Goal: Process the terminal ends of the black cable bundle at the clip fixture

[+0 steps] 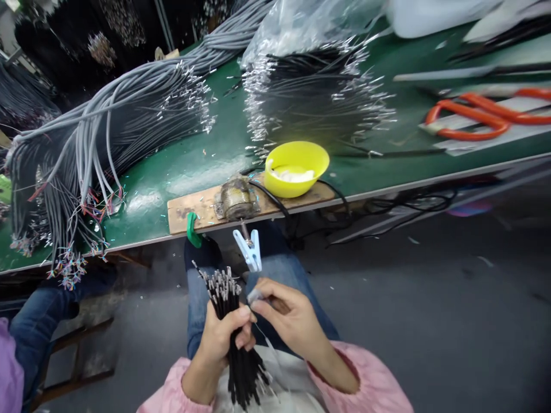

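Note:
My left hand (230,330) is wrapped round a bundle of short black cables (245,367), held upright over my lap. Their stripped, silvery ends fan out above the fist. Beside it, my right hand (286,312) pinches a small pale grey piece (255,296) between thumb and forefinger; its kind is unclear. A thin whitish strand (269,341) hangs below the fingers. Just above the hands, a light blue clothespin (249,250) sits at the shaft of a small motor (236,198), which is mounted on a wooden board (185,215).
A green clamp (193,230) grips the board at the table edge. On the board stands a yellow bowl (297,166) with white material inside. Black cable piles (314,103), grey cables (94,132) and orange-handled scissors (469,117) lie on the green table (172,172). Another person's leg (38,338) is at left.

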`<state>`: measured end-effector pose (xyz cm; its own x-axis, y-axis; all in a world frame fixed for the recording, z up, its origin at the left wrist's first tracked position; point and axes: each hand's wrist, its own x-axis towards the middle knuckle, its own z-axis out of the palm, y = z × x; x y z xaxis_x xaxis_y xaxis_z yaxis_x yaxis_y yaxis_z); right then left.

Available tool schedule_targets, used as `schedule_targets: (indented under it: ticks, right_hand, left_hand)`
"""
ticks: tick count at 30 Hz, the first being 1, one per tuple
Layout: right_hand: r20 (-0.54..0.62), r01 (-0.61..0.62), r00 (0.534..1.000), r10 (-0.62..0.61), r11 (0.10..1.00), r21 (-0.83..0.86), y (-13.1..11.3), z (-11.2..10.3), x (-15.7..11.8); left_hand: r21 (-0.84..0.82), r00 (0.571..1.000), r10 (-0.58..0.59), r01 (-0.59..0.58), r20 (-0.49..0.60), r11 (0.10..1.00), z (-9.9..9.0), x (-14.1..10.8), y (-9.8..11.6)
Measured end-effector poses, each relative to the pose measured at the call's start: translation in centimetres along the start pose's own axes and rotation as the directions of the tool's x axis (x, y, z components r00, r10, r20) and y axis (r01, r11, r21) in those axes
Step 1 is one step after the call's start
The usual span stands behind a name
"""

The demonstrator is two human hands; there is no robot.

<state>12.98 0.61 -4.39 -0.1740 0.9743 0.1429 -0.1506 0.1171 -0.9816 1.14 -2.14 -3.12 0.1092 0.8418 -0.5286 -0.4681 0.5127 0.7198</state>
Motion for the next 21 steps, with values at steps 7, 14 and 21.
schedule_targets:
  ticks: [7,14,21]
  right_hand:
    - [-0.081,-0.012,0.996,0.027,0.984,0.179,0.3,0.7,-0.1]
    - [0.365,-0.515,0.856,0.366,0.664,0.541,0.3,-0.3,1.1]
    - [0.072,-0.338,0.94,0.335,0.874,0.348,-1.1,-1.3,5.7]
  left_hand:
    - [0.111,0.988,0.156,-0.155,-0.001,0.982,-0.2,0.9,-0.4]
    - [0.267,0.972,0.235,-0.225,-0.004,0.937,-1.2,0.9,0.8]
    - [0.45,0.904,0.416,-0.332,-0.098,0.829,-0.6,-0.1,2.3]
